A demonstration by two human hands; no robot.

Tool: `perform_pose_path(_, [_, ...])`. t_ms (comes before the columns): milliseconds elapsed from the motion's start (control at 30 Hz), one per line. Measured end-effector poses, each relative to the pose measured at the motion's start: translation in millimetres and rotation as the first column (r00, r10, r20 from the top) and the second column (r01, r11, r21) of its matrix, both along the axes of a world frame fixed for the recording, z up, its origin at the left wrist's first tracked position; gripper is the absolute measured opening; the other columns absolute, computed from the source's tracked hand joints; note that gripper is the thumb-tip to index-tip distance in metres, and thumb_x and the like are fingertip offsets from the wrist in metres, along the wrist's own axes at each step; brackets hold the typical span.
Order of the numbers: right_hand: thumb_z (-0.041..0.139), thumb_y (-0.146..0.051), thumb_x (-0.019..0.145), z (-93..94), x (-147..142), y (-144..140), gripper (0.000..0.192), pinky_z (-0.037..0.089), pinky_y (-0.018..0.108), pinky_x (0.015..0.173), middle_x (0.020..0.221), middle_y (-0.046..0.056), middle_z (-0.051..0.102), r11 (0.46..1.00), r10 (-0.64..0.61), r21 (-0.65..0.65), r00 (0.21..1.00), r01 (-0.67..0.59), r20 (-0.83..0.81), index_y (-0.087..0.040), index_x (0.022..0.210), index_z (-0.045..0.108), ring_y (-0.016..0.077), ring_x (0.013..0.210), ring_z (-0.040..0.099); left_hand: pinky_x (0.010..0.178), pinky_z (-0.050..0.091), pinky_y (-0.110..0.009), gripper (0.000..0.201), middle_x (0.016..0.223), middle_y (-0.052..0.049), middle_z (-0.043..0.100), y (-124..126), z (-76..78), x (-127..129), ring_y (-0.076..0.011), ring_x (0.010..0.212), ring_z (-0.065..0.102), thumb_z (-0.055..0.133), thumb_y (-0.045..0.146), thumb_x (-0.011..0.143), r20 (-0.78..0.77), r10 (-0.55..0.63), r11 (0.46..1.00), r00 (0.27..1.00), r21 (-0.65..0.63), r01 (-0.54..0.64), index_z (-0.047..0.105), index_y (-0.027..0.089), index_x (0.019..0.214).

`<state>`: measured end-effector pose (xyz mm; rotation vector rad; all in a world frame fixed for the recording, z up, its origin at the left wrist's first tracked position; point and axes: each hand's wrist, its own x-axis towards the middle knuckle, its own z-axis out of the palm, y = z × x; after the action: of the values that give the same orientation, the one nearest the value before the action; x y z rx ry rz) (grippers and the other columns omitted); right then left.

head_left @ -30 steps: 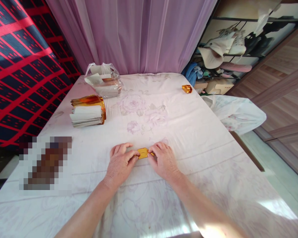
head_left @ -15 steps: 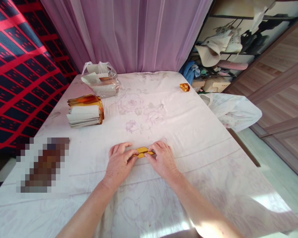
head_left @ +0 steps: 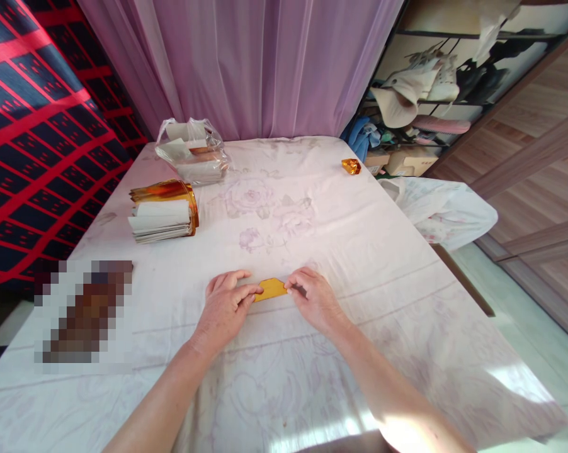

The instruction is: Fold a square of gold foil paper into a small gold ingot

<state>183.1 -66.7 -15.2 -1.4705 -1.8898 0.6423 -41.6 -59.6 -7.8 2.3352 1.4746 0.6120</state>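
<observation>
The gold paper (head_left: 271, 289) is a small, shiny folded strip with a pointed left end, lying flat near the front middle of the worktop (head_left: 383, 264), which is draped in a pale floral cloth. The left hand (head_left: 225, 306) pinches its left tip between thumb and forefinger, and the right hand (head_left: 315, 299) presses fingertips together on its right end. Well apart at the back left sit a paper stack (head_left: 164, 219) wrapped in gold foil and a clear crinkled bag (head_left: 192, 153); a crumpled gold piece (head_left: 351, 166) lies far right.

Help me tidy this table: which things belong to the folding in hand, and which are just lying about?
In use:
left hand
right hand
gold paper piece, pinched at both ends

Lying about:
stack of paper sheets
plastic bag of sheets
folded gold piece
</observation>
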Motion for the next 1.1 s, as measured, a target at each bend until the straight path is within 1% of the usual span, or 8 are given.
perform_pose_path(133, [0.057,-0.004,0.077,-2.1,0.0,-0.6,0.018,0.045,0.030,0.071,0.082,0.001,0.065,1.000,-0.004,0.027,1.000,0.004,0.002,-0.020,0.079,0.064,0.0161,0.078,0.060,0.099,0.039,-0.048,0.030,0.119,-0.002,0.065,2.0,-1.5,-4.8,-0.0237,0.113,0.055,0.053,0.017,0.091,0.009,-0.021,1.000,1.000,-0.006,0.021,0.075,0.036,0.100])
perform_pose_path(267, [0.059,-0.004,0.076,-4.8,0.5,-0.1,0.017,0.045,0.031,0.073,0.082,0.001,0.065,0.999,-0.004,0.048,1.000,0.004,0.009,-0.020,0.079,0.064,0.0166,0.078,0.060,0.100,0.038,-0.047,0.033,0.119,-0.001,0.065,1.4,4.7,-0.8,-0.0227,0.112,0.055,0.050,0.014,0.091,-0.015,-0.015,0.999,1.000,-0.034,0.014,0.075,0.034,0.098])
perform_pose_path(400, [0.059,-0.006,0.077,-5.4,0.4,0.3,0.016,0.045,0.031,0.074,0.082,0.002,0.066,0.999,-0.005,0.054,1.000,0.004,0.014,-0.021,0.079,0.064,0.0168,0.078,0.061,0.100,0.036,-0.047,0.009,0.112,-0.003,0.065,-4.0,14.5,19.5,-0.0248,0.109,0.055,0.064,0.030,0.086,-0.064,0.108,0.994,0.992,-0.019,-0.109,0.072,0.027,0.088])
perform_pose_path(467, [0.058,-0.006,0.077,-5.1,0.2,0.2,0.016,0.046,0.031,0.074,0.083,0.002,0.066,0.998,-0.006,0.055,1.000,0.006,0.010,-0.021,0.079,0.064,0.0170,0.079,0.061,0.099,0.035,-0.047,0.013,0.105,-0.004,0.064,-6.3,16.6,30.4,-0.0254,0.104,0.055,0.069,0.037,0.083,-0.099,0.177,0.984,0.979,0.000,-0.178,0.068,0.024,0.082])
perform_pose_path(567, [0.058,-0.006,0.077,-4.6,0.3,0.1,0.017,0.046,0.031,0.074,0.084,0.002,0.066,0.999,-0.002,0.048,1.000,0.002,0.008,-0.021,0.080,0.064,0.0173,0.080,0.061,0.099,0.034,-0.047,0.012,0.102,-0.003,0.063,-7.4,15.9,38.4,-0.0251,0.103,0.054,0.071,0.034,0.082,-0.113,0.222,0.975,0.968,0.007,-0.223,0.064,0.023,0.080])
perform_pose_path(767, [0.058,-0.007,0.078,-4.7,1.0,0.5,0.016,0.046,0.031,0.075,0.084,0.002,0.067,0.999,0.002,0.048,1.000,-0.003,0.024,-0.021,0.080,0.065,0.0176,0.081,0.062,0.100,0.033,-0.047,0.002,0.110,-0.002,0.063,-5.6,13.8,30.1,-0.0249,0.109,0.053,0.065,0.026,0.084,-0.072,0.192,0.978,0.979,-0.075,-0.197,0.067,0.026,0.085])
perform_pose_path(1000, [0.058,-0.008,0.079,-5.5,0.7,0.7,0.017,0.047,0.032,0.076,0.084,0.002,0.067,0.999,0.009,0.046,1.000,-0.010,0.028,-0.022,0.080,0.067,0.0178,0.082,0.063,0.103,0.036,-0.048,0.018,0.119,-0.002,0.063,-4.2,6.3,10.7,-0.0252,0.115,0.052,0.060,0.019,0.083,-0.045,0.127,0.987,0.991,-0.094,-0.131,0.070,0.028,0.094])
perform_pose_path(1100, [0.056,-0.008,0.081,-4.2,-0.4,-1.3,0.022,0.046,0.033,0.080,0.090,0.003,0.067,0.999,0.008,0.033,0.997,-0.010,0.071,-0.023,0.090,0.070,0.0187,0.088,0.062,0.103,0.038,-0.048,0.022,0.120,-0.002,0.063,-3.8,2.2,0.8,-0.0253,0.116,0.052,0.058,0.018,0.085,-0.048,0.084,0.993,0.995,-0.083,-0.088,0.071,0.030,0.098])
